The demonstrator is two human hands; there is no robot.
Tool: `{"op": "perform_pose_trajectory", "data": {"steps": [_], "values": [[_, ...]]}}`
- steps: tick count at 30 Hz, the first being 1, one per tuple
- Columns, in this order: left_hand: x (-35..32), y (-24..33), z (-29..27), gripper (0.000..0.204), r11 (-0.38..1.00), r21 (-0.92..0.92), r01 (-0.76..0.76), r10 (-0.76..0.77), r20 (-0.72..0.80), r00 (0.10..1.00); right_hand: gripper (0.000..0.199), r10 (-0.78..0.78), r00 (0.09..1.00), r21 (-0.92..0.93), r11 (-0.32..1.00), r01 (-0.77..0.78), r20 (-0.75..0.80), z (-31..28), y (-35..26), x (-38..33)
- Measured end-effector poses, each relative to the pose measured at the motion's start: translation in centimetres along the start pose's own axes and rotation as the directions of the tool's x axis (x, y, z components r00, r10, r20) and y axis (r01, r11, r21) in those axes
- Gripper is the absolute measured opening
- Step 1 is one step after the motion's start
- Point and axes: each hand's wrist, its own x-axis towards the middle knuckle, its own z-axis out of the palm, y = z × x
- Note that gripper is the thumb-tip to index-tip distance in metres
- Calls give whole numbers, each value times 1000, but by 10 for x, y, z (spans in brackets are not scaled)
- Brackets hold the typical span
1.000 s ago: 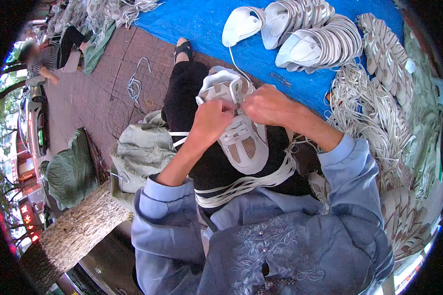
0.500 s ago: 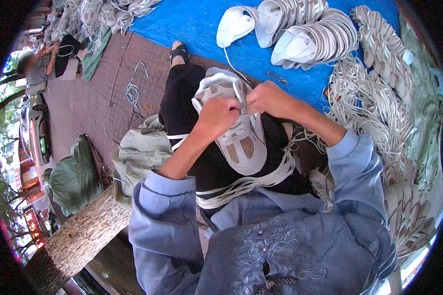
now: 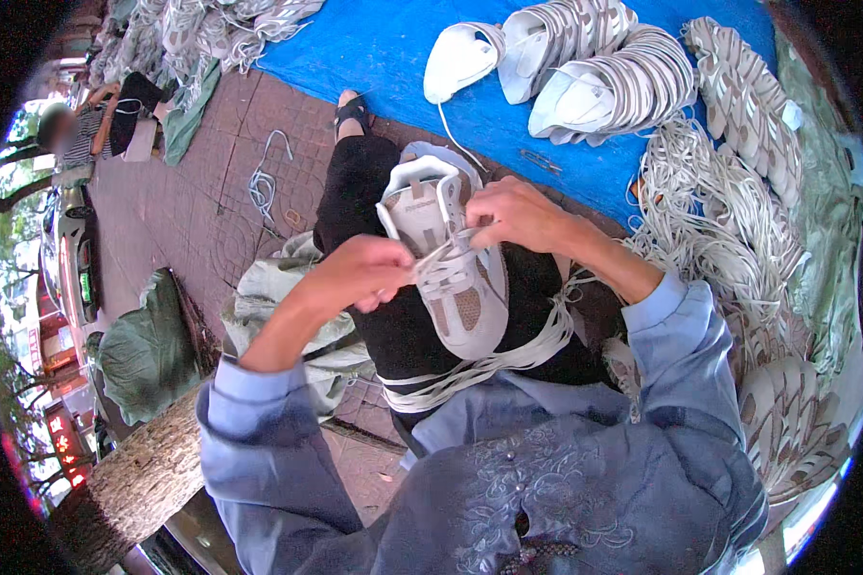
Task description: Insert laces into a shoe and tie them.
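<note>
A white and beige shoe upper (image 3: 470,316) lies on my lap over black trousers, its toe pointing toward me. White lacing crosses its lower front, and the tongue (image 3: 422,216) stands exposed above. My left hand (image 3: 355,273), slightly blurred, is left of the upper with its fingers closed on a white shoelace (image 3: 438,257). That lace runs taut up to the right eyelet edge. There my right hand (image 3: 518,216) pinches the edge of the upper; whether lace is also between its fingers is hidden.
A bundle of white laces (image 3: 489,369) lies across my lap. Stacked uppers (image 3: 614,91) rest on a blue tarp (image 3: 355,48); a heap of laces (image 3: 710,211) and more uppers (image 3: 791,422) are at my right. A tree trunk (image 3: 153,470) and green sack (image 3: 149,350) stand left. A person (image 3: 96,125) sits far left.
My left hand has moved left and down, away from the upper, drawing the lace out. The right hand stays near the eyelet edge, slightly lower. More of the tongue shows.
</note>
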Motion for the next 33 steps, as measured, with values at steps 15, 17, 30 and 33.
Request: {"op": "perform_pose_trajectory", "data": {"steps": [15,17,30,33], "values": [[-32,-3,40,13,358,-713,-602,460,-427,779,30,-96,941,-33,995,90,-325,21,-98,2],[-33,7,48,13,392,-709,-586,465,-398,791,24,-41,958,63,996,61,-282,33,-92,11],[-78,-126,-126,15,-533,-481,-696,255,-875,410,23,409,559,415,901,-123,-722,-200,77,-43],[-120,-237,-237,14,-342,-351,-872,138,-936,323,21,337,478,232,936,-266,-811,-269,113,-78]]}}
